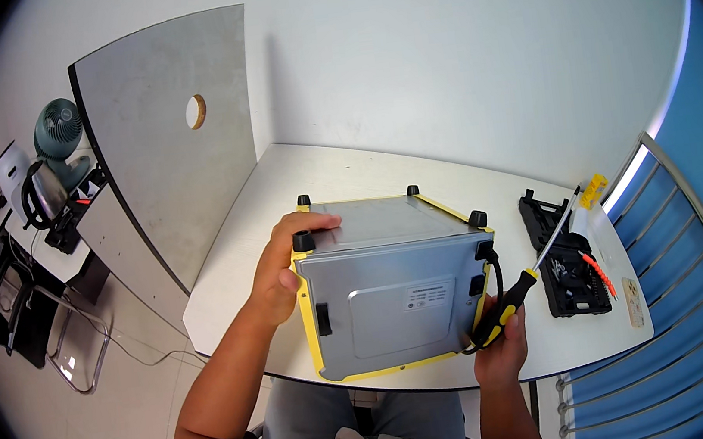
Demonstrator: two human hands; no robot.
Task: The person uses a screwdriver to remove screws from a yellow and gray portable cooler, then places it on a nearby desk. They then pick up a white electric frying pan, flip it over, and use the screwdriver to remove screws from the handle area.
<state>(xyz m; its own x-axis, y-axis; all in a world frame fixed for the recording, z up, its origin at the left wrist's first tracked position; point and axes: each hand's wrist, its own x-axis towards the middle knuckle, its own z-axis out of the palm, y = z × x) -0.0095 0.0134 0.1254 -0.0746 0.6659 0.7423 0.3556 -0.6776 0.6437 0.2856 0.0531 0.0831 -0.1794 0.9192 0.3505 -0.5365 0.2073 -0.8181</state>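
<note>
A silver metal box with yellow edges (383, 303) rests on the white desk, its black rubber feet facing up, a power cord on its right side. My left hand (280, 275) grips its upper left corner, fingertips on the top panel. My right hand (505, 345) is closed round a black-and-yellow screwdriver (509, 306), whose long shaft points up and right, and is against the box's right side. An open black tool case (576, 289) lies to the right, with an orange-red tool (599, 274) on it and a yellow item (593, 189) behind.
A grey partition with a round hole (152, 147) stands left of the desk (233, 242). Beyond it are a kettle (51, 193), a green fan (60, 131), other clutter and a folding chair. A metal railing (675, 208) runs along the right; a wall (455, 60) is behind.
</note>
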